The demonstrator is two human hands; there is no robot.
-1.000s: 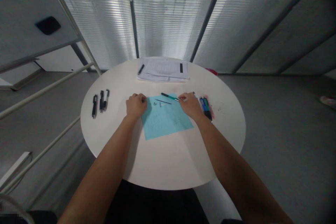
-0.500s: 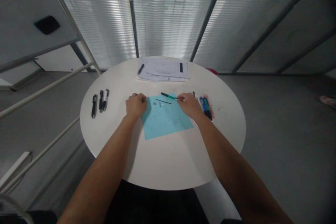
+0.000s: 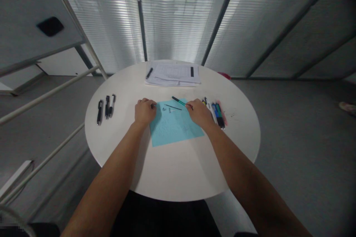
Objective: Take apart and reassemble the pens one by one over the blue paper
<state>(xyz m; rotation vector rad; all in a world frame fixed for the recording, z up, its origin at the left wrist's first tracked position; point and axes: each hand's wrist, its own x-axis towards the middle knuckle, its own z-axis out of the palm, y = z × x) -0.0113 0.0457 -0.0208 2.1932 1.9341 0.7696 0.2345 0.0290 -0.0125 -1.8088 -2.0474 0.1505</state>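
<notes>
A light blue sheet (image 3: 176, 127) lies on the round white table (image 3: 178, 174). On its upper part are a thin dark rod (image 3: 174, 107) and small clear pieces (image 3: 170, 110). My left hand (image 3: 145, 112) rests at the sheet's upper left corner, its fingers curled round something small and dark that I cannot make out. My right hand (image 3: 198, 112) is closed at the upper right part, pinching the near end of a green and black pen (image 3: 179, 100), which points up and left.
Three dark pens (image 3: 107, 107) lie at the left of the table. Several pens and markers (image 3: 217, 114) lie right of my right hand. A stack of white papers (image 3: 174, 74) with a black pen (image 3: 149, 73) sits at the far edge.
My right hand has shifted slightly left, and the green pen's tilt has changed a little. My left hand has moved slightly right. The blue sheet has slid a little.
</notes>
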